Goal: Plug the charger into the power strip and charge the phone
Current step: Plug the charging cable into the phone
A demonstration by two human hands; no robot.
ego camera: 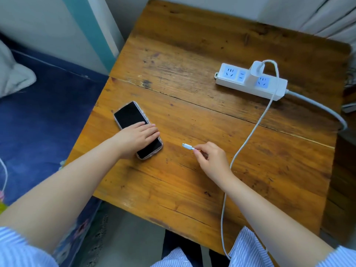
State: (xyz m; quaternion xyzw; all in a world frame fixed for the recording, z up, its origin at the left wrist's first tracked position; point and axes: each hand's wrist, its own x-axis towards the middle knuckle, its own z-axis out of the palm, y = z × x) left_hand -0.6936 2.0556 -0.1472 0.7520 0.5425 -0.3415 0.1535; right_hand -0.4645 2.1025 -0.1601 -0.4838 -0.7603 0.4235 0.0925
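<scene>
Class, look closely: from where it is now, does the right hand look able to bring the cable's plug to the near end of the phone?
Probably yes. The right hand pinches the cable plug, only bare table lies between it and the phone, and the cable looks slack. The left hand rests on the phone.

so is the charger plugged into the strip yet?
Plugged in. The white charger stands seated in the power strip, its cable running down to the right hand.

A single wide-angle view is taken from the person's head, directed forward and steeply down onto the worn orange-brown wooden table (192, 60). The table is seen from close above; both bare forearms are included from below.
</scene>
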